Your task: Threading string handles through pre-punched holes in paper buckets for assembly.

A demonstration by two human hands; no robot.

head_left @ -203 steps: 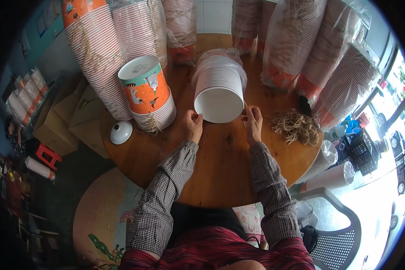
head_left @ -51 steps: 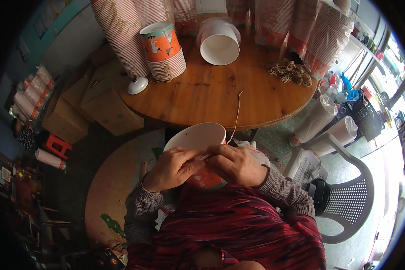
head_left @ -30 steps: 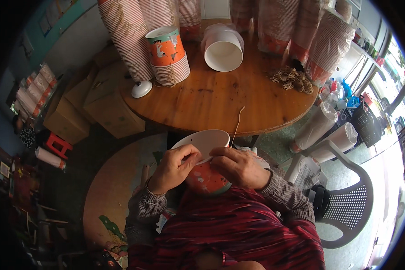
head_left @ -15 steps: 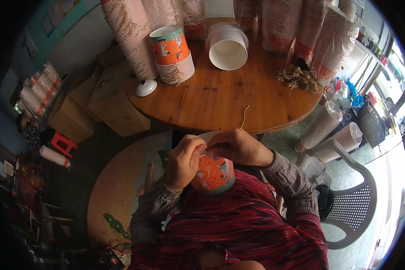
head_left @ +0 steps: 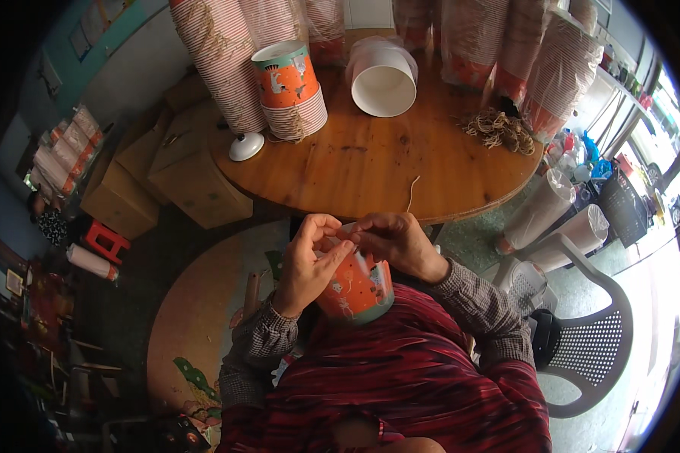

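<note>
Now the right hand (head_left: 397, 245), higher than a second ago, meets the left hand (head_left: 308, 260) above the orange bucket (head_left: 353, 294), where work centres; whether either pinches anything, one cannot tell.

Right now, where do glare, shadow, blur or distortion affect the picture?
In the head view, glare bleaches the area right of the chair; the head view's left, around the boxes, is dim; a pale smear, perhaps motion blur, marks the cup below the right hand in the head view; fisheye bends the head view toward its black corners.
</note>
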